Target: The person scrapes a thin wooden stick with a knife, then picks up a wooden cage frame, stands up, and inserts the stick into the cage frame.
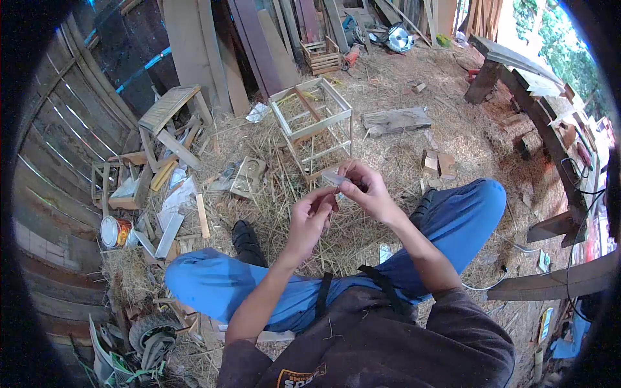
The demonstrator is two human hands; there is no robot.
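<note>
My right hand (366,191) is closed, with thumb and fingers pinching a small, pale translucent piece (332,177) that looks like plastic. Just below and to its left, my left hand (312,218) has its fingers curled together close to the same piece. What those fingers hold, if anything, is too small to make out. Both hands are raised in front of my body, between my bent knees. Beyond them a light wooden frame (321,134), open-sided like a small stool or crate skeleton, stands on the straw-covered ground.
A wooden plank (396,120) and a cardboard box (438,164) lie ahead right. Scrap wood, a small slatted table (169,108) and a paint can (116,232) crowd the left. A long workbench (550,139) with cables runs along the right. A circular saw (399,39) sits at the back.
</note>
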